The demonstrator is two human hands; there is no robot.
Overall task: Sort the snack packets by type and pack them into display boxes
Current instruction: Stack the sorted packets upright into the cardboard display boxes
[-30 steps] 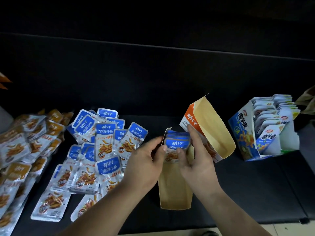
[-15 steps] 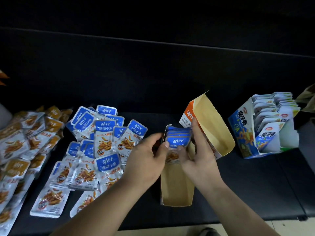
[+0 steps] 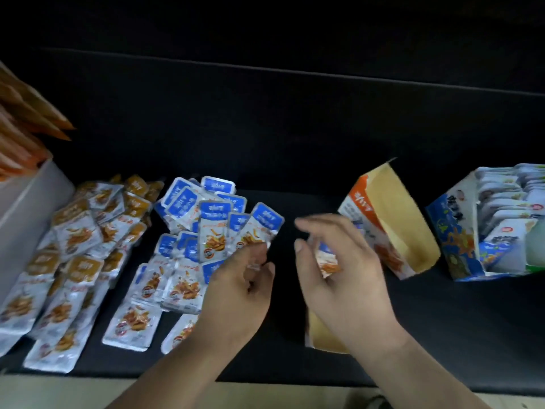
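A pile of blue-topped snack packets point(image 3: 212, 231) lies left of centre on the black surface. My left hand point(image 3: 244, 287) is at the pile's right edge, its curled fingers pinching the lower edge of a blue packet point(image 3: 264, 224). An open brown card display box point(image 3: 323, 335) with a raised orange-printed flap point(image 3: 395, 219) sits at centre right. My right hand point(image 3: 342, 276) is over that box, blurred, with its thumb and curved fingers round the blue packets point(image 3: 324, 258) standing in it.
Yellow-topped packets point(image 3: 85, 231) are spread at the left. A white box point(image 3: 26, 208) holding orange wrappers point(image 3: 20, 131) stands at the far left. At the right is a blue display box point(image 3: 451, 237) full of white packets. The table's front edge point(image 3: 265, 382) runs below my arms.
My left hand has left the stack in the brown box and moved left to the blue pile. My right hand stays on the stack. The camera has turned left.
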